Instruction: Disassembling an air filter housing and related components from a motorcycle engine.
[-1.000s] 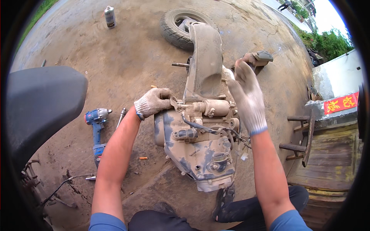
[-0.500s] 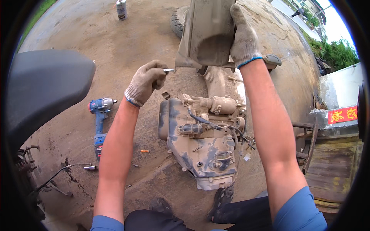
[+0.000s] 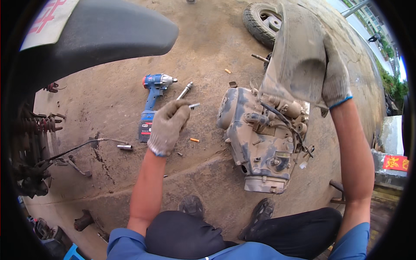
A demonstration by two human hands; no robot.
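My left hand (image 3: 169, 125), in a dirty knit glove, pinches a small silvery bolt (image 3: 194, 105) that pokes out past the fingertips. It hovers over the ground, left of a dust-caked engine (image 3: 253, 141). My right hand (image 3: 336, 76), also gloved, grips the right edge of a dusty, curved mudguard (image 3: 299, 52) and holds it up above the far part of the engine. Part of the engine is hidden behind the mudguard. Near my left hand lie a blue cordless impact wrench (image 3: 152, 97) and a metal socket extension (image 3: 185, 90).
Beyond the mudguard lies a wheel (image 3: 258, 26). A socket (image 3: 125, 147) and a cable (image 3: 73, 148) are on the ground to the left. A dark vehicle panel (image 3: 117, 28) overhangs the upper left. My shoes (image 3: 263, 210) stand close to the engine's near end.
The view has shifted, with the wrench and engine now farther right in it. My right hand has brought the mudguard lower and nearer. The left hand still pinches the bolt.
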